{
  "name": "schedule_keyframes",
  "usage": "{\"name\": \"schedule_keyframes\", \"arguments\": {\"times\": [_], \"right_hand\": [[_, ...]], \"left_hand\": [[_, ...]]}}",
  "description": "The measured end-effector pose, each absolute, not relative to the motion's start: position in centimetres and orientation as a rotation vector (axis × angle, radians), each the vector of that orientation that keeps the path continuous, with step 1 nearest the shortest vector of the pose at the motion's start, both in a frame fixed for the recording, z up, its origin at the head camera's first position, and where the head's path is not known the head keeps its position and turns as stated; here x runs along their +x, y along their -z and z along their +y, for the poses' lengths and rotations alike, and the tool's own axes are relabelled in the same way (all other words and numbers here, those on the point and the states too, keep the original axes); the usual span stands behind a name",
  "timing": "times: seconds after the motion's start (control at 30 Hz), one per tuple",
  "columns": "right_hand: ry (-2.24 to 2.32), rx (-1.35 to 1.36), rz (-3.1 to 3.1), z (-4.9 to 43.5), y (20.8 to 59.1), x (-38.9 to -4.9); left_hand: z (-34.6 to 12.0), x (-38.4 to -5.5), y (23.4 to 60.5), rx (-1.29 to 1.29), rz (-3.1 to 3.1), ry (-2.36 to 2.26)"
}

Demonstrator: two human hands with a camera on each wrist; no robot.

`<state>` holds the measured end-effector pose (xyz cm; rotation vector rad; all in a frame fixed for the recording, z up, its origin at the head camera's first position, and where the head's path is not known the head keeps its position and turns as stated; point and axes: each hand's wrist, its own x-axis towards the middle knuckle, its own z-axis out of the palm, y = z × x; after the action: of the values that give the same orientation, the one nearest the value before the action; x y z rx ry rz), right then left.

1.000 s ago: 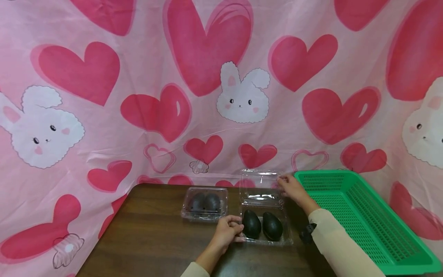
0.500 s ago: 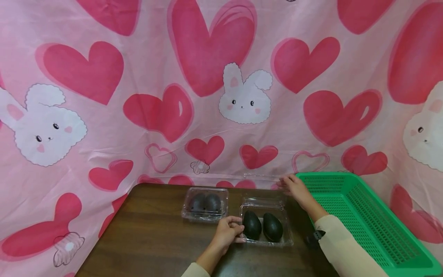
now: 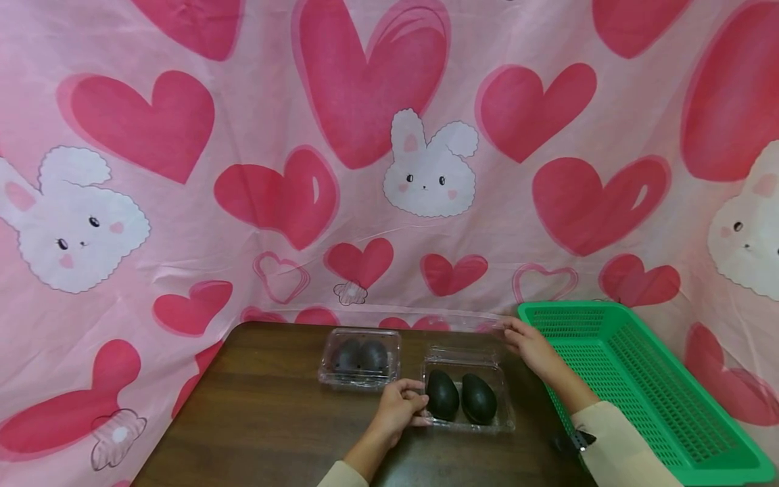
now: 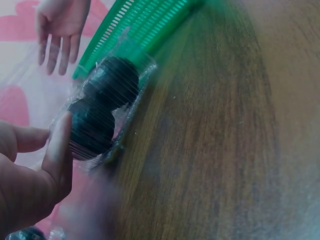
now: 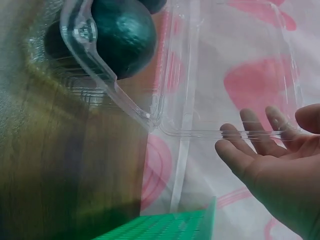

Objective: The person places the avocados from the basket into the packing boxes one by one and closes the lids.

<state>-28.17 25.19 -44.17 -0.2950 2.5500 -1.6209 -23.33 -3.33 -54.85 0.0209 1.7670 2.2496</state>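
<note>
In the head view, a clear plastic clamshell box (image 3: 505, 414) stands on the wooden table with its lid (image 3: 462, 323) raised at the back. Two dark green avocados (image 3: 443, 395) lie side by side in its base. My left hand (image 3: 398, 408) pinches the box's left rim between thumb and fingers; the left wrist view shows the thumb and a finger at that edge. At the lid's right edge is my right hand (image 3: 528, 345). Its extended fingers (image 5: 257, 132) show through the clear plastic in the right wrist view, with the thumb apart from them.
A second clear box (image 3: 360, 358), closed, with two dark fruits inside stands left of the first. A green perforated basket (image 3: 688, 473) takes up the right side. A pink cloth (image 3: 365, 223) with hearts and rabbits hangs behind the table (image 3: 274, 419).
My right hand has moved slightly right and down. The lid's top edge sits lower than a second ago and its glare is gone. The left hand keeps its place on the box.
</note>
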Motion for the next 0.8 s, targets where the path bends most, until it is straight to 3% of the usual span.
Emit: {"name": "schedule_keyframes", "arguments": {"times": [0.37, 0.8], "right_hand": [[1.286, -0.357, 2.915, 25.4, 44.7, -25.1], [1.440, -0.219, 2.895, 24.1, 46.4, -21.8]], "left_hand": [[-3.3, -23.5, 55.0, 0.013, 1.792, -2.235], [-3.3, -23.6, 55.0, 0.005, 1.801, -2.215]]}}
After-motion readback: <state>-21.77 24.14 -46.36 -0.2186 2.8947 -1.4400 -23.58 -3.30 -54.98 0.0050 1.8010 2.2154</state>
